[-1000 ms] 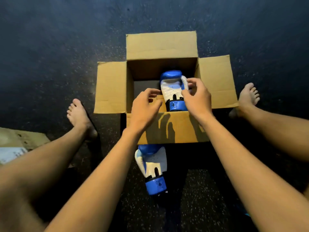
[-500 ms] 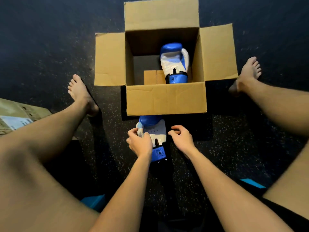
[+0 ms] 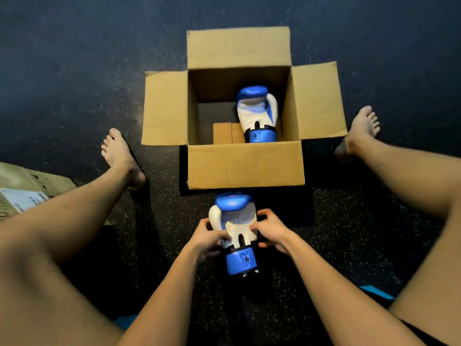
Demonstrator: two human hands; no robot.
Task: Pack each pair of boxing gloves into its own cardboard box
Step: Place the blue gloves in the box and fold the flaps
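An open cardboard box (image 3: 245, 164) stands on the dark floor between my legs, all its flaps spread out. One blue and white boxing glove (image 3: 257, 113) lies inside it, toward the right wall. A second blue and white glove (image 3: 235, 226) lies just in front of the box, cuff toward me. My left hand (image 3: 208, 239) grips its left side and my right hand (image 3: 270, 231) grips its right side, fingers curled over the white palm near the cuff.
My bare legs and feet (image 3: 122, 158) flank the box on both sides. Another cardboard box with a white label (image 3: 27, 193) sits at the left edge. Something blue (image 3: 376, 292) shows under my right thigh. The floor is dark speckled rubber.
Both hands left the glove inside the box, drew back toward me and took hold of the second glove in front of the box. The camera tilted down then slightly up.
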